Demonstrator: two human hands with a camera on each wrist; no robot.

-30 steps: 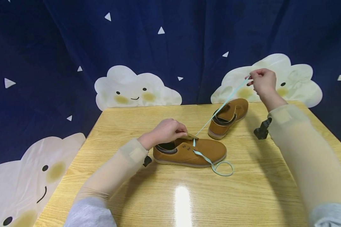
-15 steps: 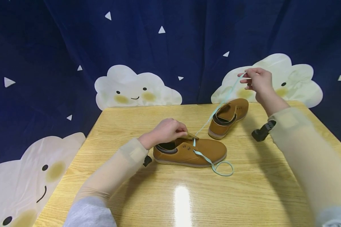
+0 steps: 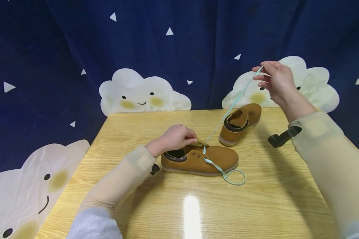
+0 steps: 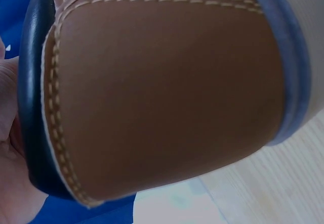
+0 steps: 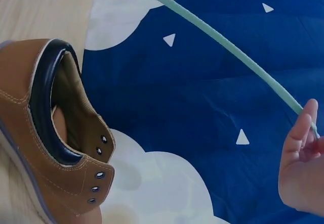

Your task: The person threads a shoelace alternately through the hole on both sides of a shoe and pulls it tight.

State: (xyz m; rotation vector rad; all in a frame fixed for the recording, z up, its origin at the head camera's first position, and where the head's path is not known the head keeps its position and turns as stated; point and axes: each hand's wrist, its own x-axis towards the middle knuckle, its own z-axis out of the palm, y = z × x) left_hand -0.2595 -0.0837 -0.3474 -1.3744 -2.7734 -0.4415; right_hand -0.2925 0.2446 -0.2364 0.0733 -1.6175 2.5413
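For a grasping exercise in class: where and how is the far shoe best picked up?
Probably at the heel of the far shoe, from the near side, thumb inside the opening, fingers outside: the heel is the nearer end and the opening faces up.

Lace (image 5: 238,53) obstructs; front tabletop (image 3: 239,209) passable

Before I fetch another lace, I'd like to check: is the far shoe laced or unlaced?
Unlaced. On the far shoe, the visible eyelets look bare in the right wrist view, nothing threaded through them.
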